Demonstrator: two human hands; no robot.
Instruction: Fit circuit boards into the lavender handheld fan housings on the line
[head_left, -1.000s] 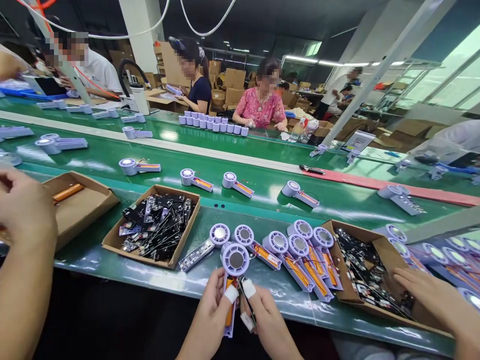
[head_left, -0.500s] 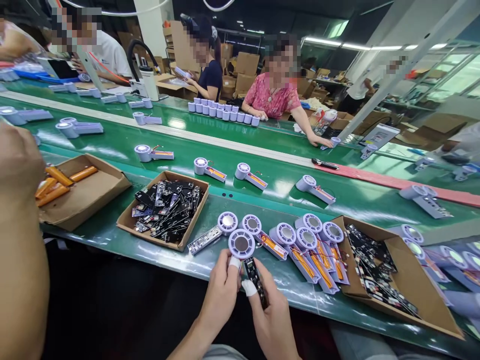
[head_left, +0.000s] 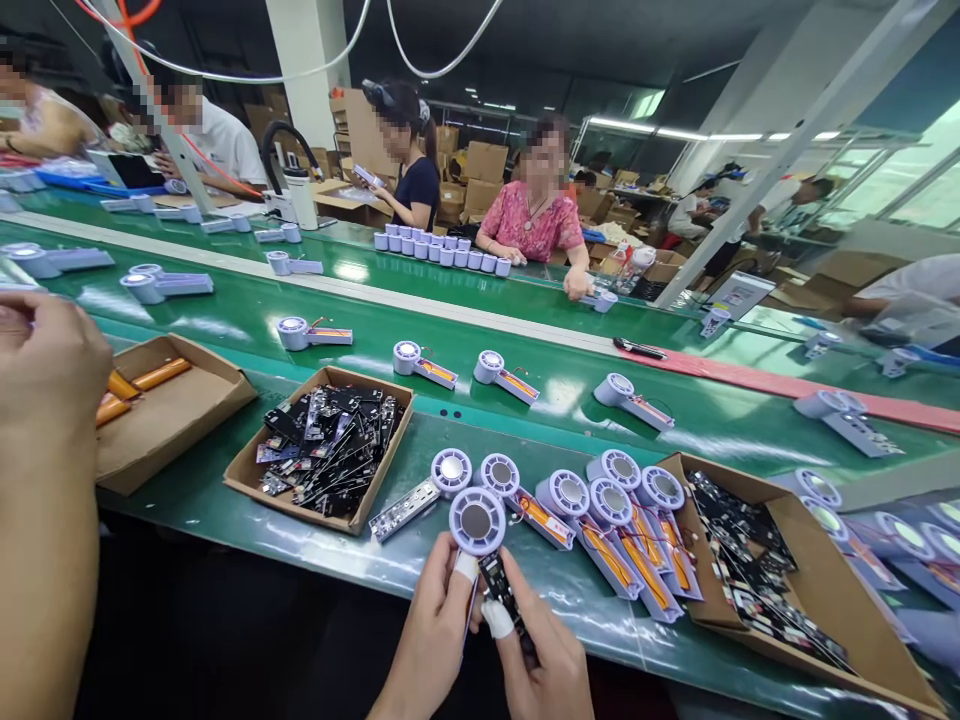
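Left hand (head_left: 433, 640) and right hand (head_left: 544, 655) raise a lilac fan housing (head_left: 477, 521) above the near bench (head_left: 337, 545).
Left grip closes narrowly on its handle; right pinches a black circuit board (head_left: 501, 600) alongside, keeping both together.

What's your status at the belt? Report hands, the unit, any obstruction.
Left hand holds lilac round housing; right hand on black circuit board. Next unit just ahead, untouched.

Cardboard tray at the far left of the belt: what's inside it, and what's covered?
Orange cylinders lie inside the cardboard tray. A co-worker's hand covers the tray's left corner, so whatever lies beneath it cannot be seen.
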